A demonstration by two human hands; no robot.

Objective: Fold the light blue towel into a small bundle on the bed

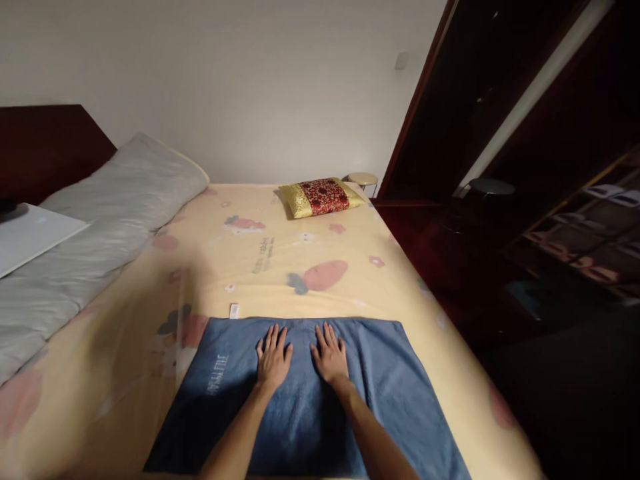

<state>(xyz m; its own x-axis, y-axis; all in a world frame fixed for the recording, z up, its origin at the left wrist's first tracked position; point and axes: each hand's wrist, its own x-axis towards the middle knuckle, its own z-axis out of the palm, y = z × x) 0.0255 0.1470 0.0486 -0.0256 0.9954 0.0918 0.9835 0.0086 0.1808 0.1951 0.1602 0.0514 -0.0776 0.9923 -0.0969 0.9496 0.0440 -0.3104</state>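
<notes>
A blue towel [390,387] lies spread flat on the near part of a bed with a yellow printed sheet [280,267]. My left hand [273,357] rests palm down on the towel's middle, fingers stretched out and slightly apart. My right hand [330,353] lies flat beside it, a little to the right, fingers also spread, pointing to the towel's far edge. Neither hand holds anything. A small white label [234,311] sticks out at the towel's far left corner.
A grey folded quilt [100,227] runs along the bed's left side. A red and gold pillow [320,197] sits at the far end. A white board [30,233] is at the left. Dark wooden furniture and shelves [575,233] stand on the right, past the bed's edge.
</notes>
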